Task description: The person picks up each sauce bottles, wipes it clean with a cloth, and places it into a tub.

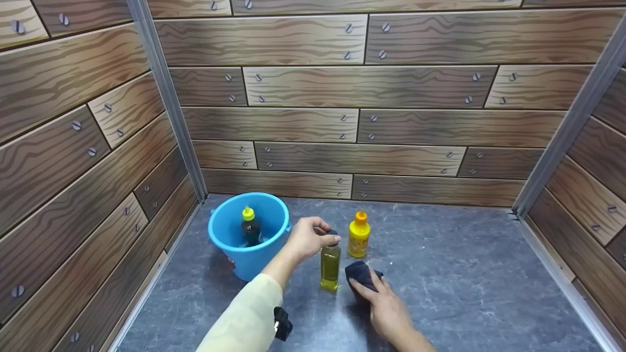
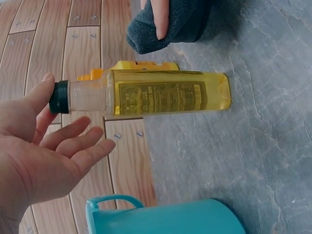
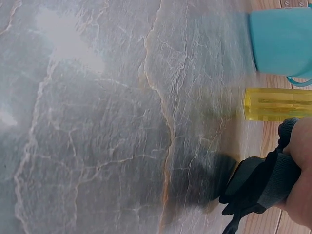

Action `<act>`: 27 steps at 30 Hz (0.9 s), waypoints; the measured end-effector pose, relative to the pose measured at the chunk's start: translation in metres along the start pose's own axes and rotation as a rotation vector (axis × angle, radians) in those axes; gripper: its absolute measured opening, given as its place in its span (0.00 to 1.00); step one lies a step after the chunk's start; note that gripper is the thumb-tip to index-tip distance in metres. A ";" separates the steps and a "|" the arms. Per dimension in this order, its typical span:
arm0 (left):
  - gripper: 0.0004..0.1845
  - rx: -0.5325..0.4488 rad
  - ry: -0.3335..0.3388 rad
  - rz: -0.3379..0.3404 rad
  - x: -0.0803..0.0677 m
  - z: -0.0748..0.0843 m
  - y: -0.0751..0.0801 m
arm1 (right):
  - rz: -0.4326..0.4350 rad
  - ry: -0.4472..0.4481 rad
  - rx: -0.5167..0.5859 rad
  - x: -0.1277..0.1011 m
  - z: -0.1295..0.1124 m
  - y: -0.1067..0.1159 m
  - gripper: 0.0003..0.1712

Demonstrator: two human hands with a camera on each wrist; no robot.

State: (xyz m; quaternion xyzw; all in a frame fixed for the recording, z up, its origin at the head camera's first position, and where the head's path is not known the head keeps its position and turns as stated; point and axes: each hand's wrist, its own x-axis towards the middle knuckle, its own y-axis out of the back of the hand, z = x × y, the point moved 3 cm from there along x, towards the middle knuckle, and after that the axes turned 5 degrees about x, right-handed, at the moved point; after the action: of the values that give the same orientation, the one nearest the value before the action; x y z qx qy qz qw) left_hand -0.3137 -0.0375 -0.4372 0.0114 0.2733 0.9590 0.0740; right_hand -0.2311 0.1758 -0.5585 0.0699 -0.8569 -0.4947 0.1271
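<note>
Behind the tall bottle (image 1: 330, 268) stands a yellow bottle (image 1: 359, 237).

Grey marbled surface (image 1: 469, 274): round blue plastic bucket (image 1: 249, 264) at left, dark bottle with yellow cap (image 1: 251, 230) inside it. Right of bucket: clear rectangular bottle of yellow-green liquid (image 1: 330, 268), upright, left hand (image 1: 308, 238) at its cap. Yellow bottle with orange cap (image 1: 359, 239): behind and just right of clear bottle. Dark fabric cloth (image 1: 358, 272): in right hand (image 1: 387, 308), right of clear bottle, before yellow bottle. Wood-patterned wall (image 1: 303, 124) behind all.
</note>
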 end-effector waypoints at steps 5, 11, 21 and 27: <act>0.09 -0.008 -0.052 -0.060 0.001 0.002 0.000 | 0.015 0.014 -0.010 0.000 -0.001 0.000 0.42; 0.10 -0.028 -0.041 -0.106 0.002 -0.001 0.000 | 0.004 0.012 -0.001 0.002 -0.004 0.001 0.43; 0.12 -0.015 -0.006 -0.184 0.005 -0.003 0.004 | 0.101 0.121 0.001 0.001 -0.012 0.008 0.43; 0.14 -0.002 0.016 -0.223 0.007 -0.001 0.005 | 0.182 0.228 0.001 0.003 -0.021 0.012 0.45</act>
State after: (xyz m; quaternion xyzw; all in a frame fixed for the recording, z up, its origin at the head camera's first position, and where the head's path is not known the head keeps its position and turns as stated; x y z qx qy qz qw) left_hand -0.3217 -0.0413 -0.4351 -0.0268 0.2725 0.9452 0.1779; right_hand -0.2284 0.1640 -0.5375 0.0479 -0.8399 -0.4696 0.2679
